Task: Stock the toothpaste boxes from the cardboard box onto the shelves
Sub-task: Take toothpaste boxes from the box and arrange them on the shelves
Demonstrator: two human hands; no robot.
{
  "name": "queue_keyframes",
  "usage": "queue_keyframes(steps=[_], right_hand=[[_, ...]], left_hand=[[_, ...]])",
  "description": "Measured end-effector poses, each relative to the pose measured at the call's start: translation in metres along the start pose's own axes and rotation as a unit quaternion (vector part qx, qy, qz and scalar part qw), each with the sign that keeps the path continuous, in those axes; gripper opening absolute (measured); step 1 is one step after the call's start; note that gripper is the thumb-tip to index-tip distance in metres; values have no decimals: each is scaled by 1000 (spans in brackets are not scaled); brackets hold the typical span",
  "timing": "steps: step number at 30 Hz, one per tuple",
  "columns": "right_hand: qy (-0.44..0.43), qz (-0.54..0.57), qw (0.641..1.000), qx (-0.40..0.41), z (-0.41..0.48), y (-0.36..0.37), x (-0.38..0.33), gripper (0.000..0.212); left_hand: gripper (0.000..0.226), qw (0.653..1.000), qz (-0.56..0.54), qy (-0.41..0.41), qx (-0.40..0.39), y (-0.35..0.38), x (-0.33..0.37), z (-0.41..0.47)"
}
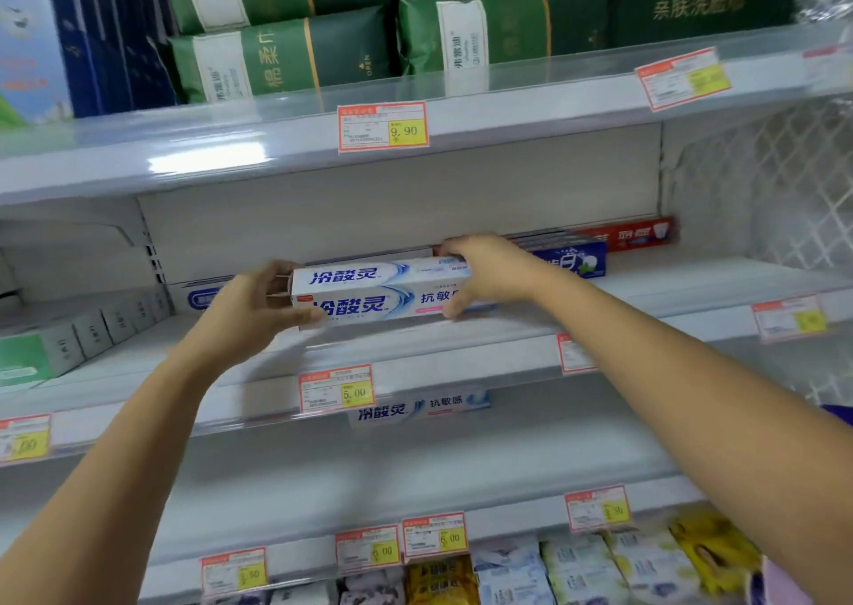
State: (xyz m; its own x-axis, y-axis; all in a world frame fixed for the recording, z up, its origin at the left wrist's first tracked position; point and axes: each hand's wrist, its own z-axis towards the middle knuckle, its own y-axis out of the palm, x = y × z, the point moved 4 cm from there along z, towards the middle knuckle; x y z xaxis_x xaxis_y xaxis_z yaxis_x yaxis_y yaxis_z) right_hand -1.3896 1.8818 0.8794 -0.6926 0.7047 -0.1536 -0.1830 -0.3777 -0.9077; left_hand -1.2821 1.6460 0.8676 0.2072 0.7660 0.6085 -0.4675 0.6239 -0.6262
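— Holding what, over at that middle shelf [461, 350]?
— White toothpaste boxes [378, 292]. Fingers of the left hand [258, 302] clamp the left end, fingers of the right hand [484, 272] clamp the right end.
— And beside them?
— A blue box [577, 260] just right, a red box [641, 235] farther.

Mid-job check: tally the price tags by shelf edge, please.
Top-edge tags: 2
Middle-edge tags: 4
Bottom-edge tags: 4
Total: 10
A reddish sliver at the top edge's far right may be another; cannot tell.
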Motion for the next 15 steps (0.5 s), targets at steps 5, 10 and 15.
queue_keyframes(steps=[5,10,15], right_hand=[[-1,20,995,98,-34,-39,21,56],[28,93,992,84,-94,-63,14,50],[30,111,993,1,-158,-61,6,42]], left_hand=[[47,988,-134,55,54,13,33,-6],[32,965,-235,94,69,24,63,-48],[17,975,-209,76,13,45,65,-115]])
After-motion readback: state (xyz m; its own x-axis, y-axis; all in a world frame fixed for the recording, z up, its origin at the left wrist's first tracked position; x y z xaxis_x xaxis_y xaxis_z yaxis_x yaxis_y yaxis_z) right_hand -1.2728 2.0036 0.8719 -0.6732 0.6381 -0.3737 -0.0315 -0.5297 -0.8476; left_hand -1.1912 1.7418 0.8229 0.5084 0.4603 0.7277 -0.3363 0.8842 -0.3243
